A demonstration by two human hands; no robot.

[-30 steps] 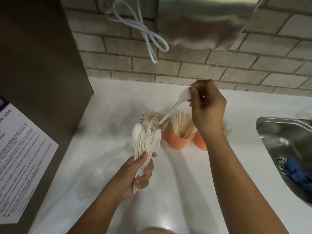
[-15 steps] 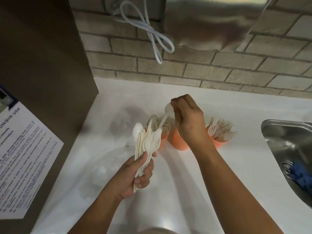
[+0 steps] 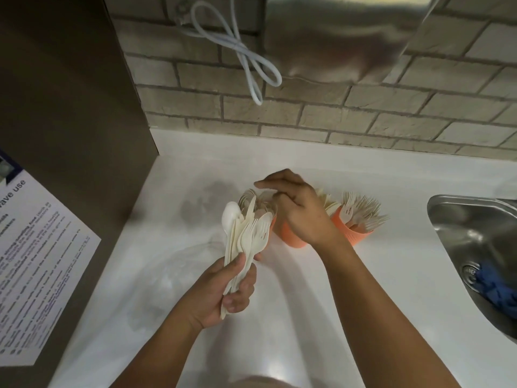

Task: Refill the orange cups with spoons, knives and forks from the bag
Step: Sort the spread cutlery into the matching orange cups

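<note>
My left hand (image 3: 223, 289) grips a bundle of cream plastic cutlery (image 3: 246, 233), spoons and forks fanned upward, above the white counter. Behind the bundle stand orange cups: the left one (image 3: 272, 219) holds spoons, the middle one (image 3: 291, 236) is mostly hidden by my right hand, and the right one (image 3: 355, 236) is full of forks (image 3: 363, 211). My right hand (image 3: 296, 208) hovers over the left and middle cups with fingers stretched out and holds nothing. A clear plastic bag (image 3: 173, 270) lies on the counter to the left of my left hand.
A steel sink (image 3: 475, 236) with a blue cloth (image 3: 498, 289) is at the right. A brown cabinet side (image 3: 70, 163) with a printed notice (image 3: 36, 256) walls off the left. Brick backsplash, a white cable (image 3: 240, 54) and a steel dispenser (image 3: 335, 37) are behind.
My right hand brought a white spoon left to the spoon cup and let it go; its fingers are now spread and empty. The left hand kept its bundle still.
</note>
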